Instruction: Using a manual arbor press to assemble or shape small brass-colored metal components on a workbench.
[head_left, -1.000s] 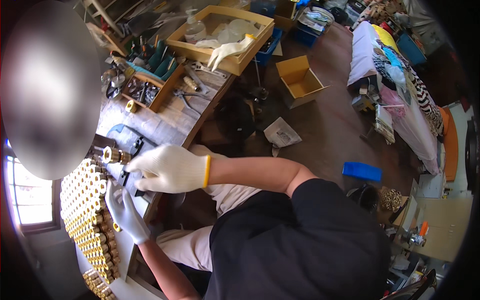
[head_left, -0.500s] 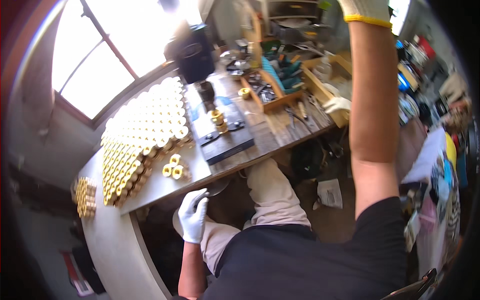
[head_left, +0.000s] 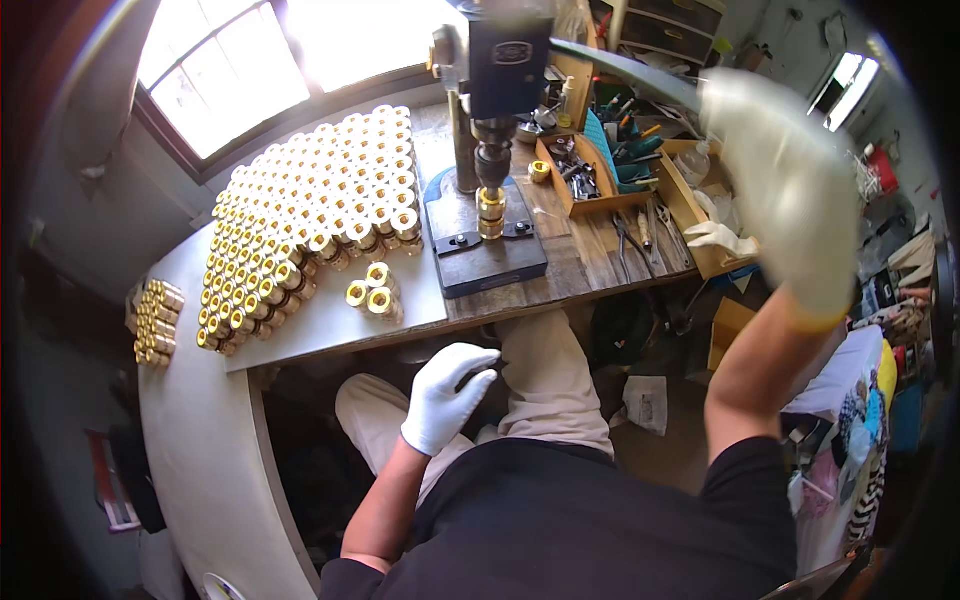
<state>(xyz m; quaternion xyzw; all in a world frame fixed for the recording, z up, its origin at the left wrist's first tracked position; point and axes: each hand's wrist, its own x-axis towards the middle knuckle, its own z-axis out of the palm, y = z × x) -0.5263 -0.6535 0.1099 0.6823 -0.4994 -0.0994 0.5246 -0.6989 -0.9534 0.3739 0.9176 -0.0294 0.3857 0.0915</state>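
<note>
Surface (head_left: 575, 250), one: part wood-grained, part pale. Brass fittings (head_left: 310, 210), many: I see them packed upright, left of the press. Drill press (head_left: 510, 70), one: dark. Right hand (head_left: 785, 180), gloved: raised at the far end of the lever (head_left: 630, 72), blurred; I cannot tell its grip. Left hand (head_left: 445, 398), gloved: near the lap (head_left: 550, 395), loosely curled, thumb apart, nothing visible held. Single fitting (head_left: 491, 215), brass: upright, directly under the chuck (head_left: 492, 155).

You face a black press (head_left: 510, 70), its base (head_left: 490, 272) near the tabletop's (head_left: 580, 268) front edge; your gold fitting (head_left: 490, 216) stands upright on that base beneath the chuck (head_left: 492, 155), and the lever (head_left: 628, 69) juts out rightward.
</note>
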